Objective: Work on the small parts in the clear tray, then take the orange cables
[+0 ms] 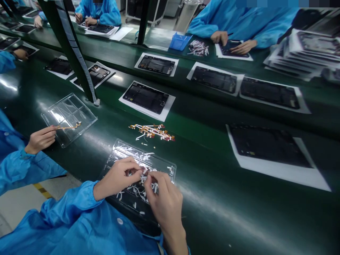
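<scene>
The small white-and-brown strip (145, 172) sits low in the centre of the frame, nipped between the closed fingertips of your left hand (118, 179) and your right hand (164, 202), just above the clear plastic tray (171, 168) littered with white scraps (136, 191). Pull unevenly and it could tear or crease. Loosen either pinch and it may drop among those scraps and be hard to pick out.

**Green assembly belt with opened tablets**

A dark green belt (212, 177) ran left to right. A black tablet shell (268, 145) lay on white paper at the near right, and another shell (146, 97) farther back. A blue bin (179, 41) stood far off. At left, a co-worker's hand (39, 139) held an orange strip (69, 126) over a clear tray (79, 106).
</scene>
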Tool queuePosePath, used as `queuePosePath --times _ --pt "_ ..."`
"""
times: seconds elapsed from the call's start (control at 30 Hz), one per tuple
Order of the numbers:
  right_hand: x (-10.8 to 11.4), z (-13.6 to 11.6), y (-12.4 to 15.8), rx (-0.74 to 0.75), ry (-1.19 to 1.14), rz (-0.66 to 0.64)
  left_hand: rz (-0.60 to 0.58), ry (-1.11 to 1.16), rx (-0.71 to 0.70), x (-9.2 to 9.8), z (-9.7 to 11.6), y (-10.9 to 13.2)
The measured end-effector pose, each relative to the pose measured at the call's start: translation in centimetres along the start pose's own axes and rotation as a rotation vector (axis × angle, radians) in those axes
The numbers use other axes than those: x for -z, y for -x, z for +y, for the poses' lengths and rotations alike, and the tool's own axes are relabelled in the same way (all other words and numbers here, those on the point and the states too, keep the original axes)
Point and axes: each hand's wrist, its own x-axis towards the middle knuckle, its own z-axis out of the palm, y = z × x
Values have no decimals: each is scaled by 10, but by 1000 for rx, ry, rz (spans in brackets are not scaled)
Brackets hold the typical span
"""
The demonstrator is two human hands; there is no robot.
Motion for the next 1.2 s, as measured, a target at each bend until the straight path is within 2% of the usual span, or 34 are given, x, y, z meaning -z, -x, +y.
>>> queuePosePath --times 0.43,0.83,1.07,1.2 --pt "0 3 2 201 123 66 -53 44 17 0 6 0" --pt "2 7 4 189 97 -8 -48 -2 63 0 1 0" --pt "1 6 4 179 137 23 -31 -83 -4 -5 5 2" --pt "-4 5 2 177 183 20 -40 -116 -91 -5 5 4"
